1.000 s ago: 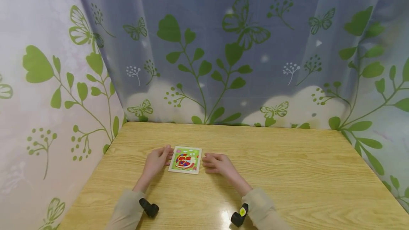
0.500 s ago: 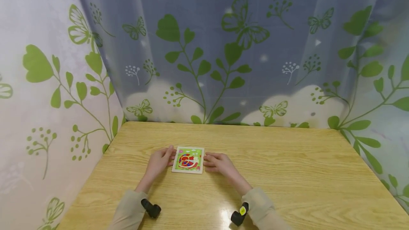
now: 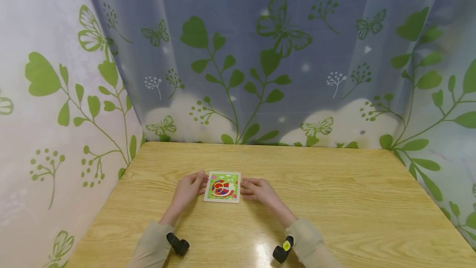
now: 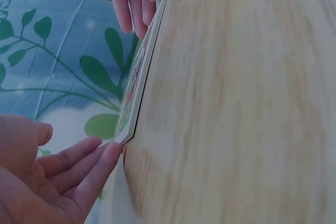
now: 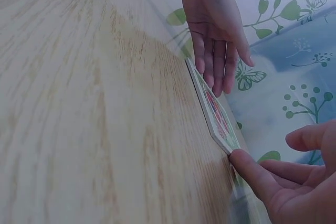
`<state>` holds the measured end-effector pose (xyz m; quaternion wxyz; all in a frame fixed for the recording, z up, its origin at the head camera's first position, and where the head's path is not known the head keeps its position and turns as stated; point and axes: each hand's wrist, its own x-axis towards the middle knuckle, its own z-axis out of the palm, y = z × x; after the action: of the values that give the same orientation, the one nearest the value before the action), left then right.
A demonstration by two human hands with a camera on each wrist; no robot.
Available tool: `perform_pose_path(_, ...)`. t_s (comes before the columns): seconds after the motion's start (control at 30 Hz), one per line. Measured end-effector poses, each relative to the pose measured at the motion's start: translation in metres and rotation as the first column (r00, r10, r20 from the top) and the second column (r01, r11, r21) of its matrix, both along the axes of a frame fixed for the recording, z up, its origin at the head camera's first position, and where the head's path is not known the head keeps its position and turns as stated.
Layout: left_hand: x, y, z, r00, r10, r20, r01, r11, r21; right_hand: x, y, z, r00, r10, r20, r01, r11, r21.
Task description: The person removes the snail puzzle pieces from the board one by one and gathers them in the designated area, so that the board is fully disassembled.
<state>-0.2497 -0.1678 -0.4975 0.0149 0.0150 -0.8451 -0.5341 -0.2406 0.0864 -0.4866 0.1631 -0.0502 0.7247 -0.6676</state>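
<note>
1. Two bare hands, one on each side of a square picture board (image 3: 222, 187) lying flat on the wood-grain table (image 3: 334, 185), a bit left of the middle in the head view.

2. Left hand (image 3: 189, 185): not clamped on anything, fingers stretched out, thumb well apart from them. One finger (image 4: 113, 151) right at the board's edge in the left wrist view, seemingly touching.

3. Right hand (image 3: 259, 190): pretty much a mirror of that. Fingers extended, thumb apart, nothing pinched, one fingertip (image 5: 240, 159) seemingly against the board's other edge in the right wrist view.

4. Possible trouble, just guessing: a skewed or sideways-skidding board, caused by a harder push from one side than the other. Not much of a hold with straight fingers and light-looking side contact, so an easy slip and drop in case of a lift from this pose.

5. Also worth watching: a thin edge right down on the table. Probably hard to get under, so maybe a lopsided tip-up.

6. Containers: closest thing to one, the board's own pale rim (image 3: 222, 202), with a red-and-blue snail picture (image 3: 222, 188) on green inside. Can't tell whether loose pieces or just print. If loose, could pop out with a tilt or a knock.
</note>
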Motion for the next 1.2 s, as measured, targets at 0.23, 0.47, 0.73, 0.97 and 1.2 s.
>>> perform_pose_path(0.23, 0.001, 0.008, 0.003, 1.000, -0.013, 0.005, 0.013, 1.000, 0.025, 0.000, 0.011, 0.001, 1.000, 0.024, -0.009, -0.024, 1.000, 0.008)
perform_pose_path(0.47, 0.001, 0.019, 0.002, 1.000, -0.028, 0.005, 0.028, 0.999, 0.037, 0.003, 0.026, 0.001, 1.000, 0.020, -0.012, -0.020, 1.000, 0.023)
perform_pose_path(0.73, -0.001, 0.034, 0.003, 0.998, -0.067, 0.003, 0.066, 0.997, 0.047, 0.003, 0.042, 0.002, 1.000, 0.008, -0.012, -0.008, 0.999, 0.032)
perform_pose_path(0.97, 0.001, 0.043, 0.004, 0.997, -0.078, -0.002, 0.078, 0.995, 0.054, 0.004, 0.052, 0.003, 1.000, 0.009, 0.001, -0.009, 1.000, 0.027)
perform_pose_path(1.2, 0.001, 0.053, 0.004, 0.994, -0.106, -0.015, 0.107, 0.993, 0.056, 0.005, 0.063, 0.002, 1.000, -0.025, 0.004, 0.025, 0.998, 0.066)
